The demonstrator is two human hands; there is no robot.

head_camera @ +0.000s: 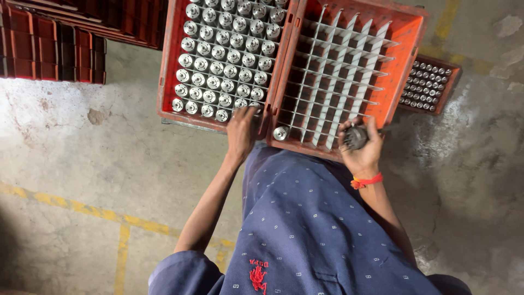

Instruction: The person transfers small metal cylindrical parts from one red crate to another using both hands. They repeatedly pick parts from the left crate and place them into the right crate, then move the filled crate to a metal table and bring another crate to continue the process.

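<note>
Orange crates sit side by side at the top of the frame. The left crate [169,65] is nearly full of metal parts [218,68]; the right crate [406,33] holds only one part [280,133], in its lower-left cell, so the rest of its grid stands unfilled. The left hand [241,131] reaches into the full crate's bottom row; whether it grips anything I cannot tell. The right hand [361,147] clasps a dark part [356,136] at the right crate's lower edge.
</note>
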